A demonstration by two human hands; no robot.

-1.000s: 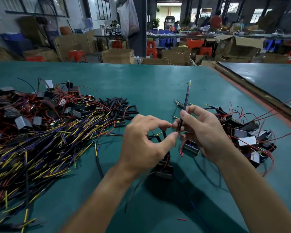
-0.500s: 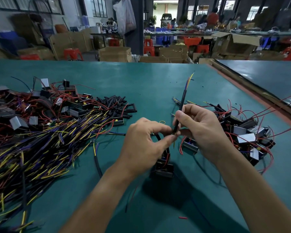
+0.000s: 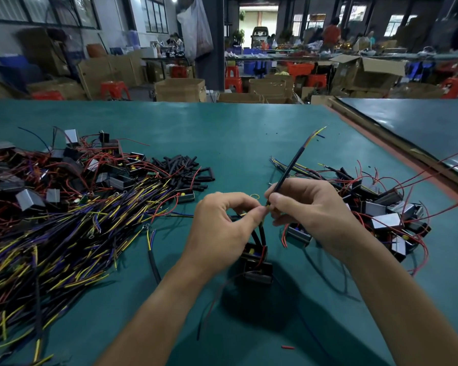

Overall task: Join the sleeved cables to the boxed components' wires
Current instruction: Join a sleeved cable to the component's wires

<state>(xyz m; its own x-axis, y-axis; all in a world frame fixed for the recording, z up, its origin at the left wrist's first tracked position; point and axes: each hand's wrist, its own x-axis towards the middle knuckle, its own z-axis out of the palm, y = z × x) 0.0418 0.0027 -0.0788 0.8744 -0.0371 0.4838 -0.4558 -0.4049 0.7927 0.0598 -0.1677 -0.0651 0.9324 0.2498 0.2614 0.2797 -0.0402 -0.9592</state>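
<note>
Cardboard boxes (image 3: 179, 89) and red stools (image 3: 115, 89) beyond green table (image 3: 222, 133)

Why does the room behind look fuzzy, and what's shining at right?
Head view: brown cardboard boxes behind are smeared, worst at left; the dark glossy tabletop at right mirrors pale light; a soft shadow lies on the green work table beneath the black boxed component.

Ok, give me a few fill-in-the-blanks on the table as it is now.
Of the left hand and right hand, the ____ one grips the cable.
The left hand pinches wires from the box, whose colour is ____.
The loose sleeves lie on the person's ____ side.
The scrap lying nearest the person is coloured ____.
Missing: right; black; left; red.
</note>
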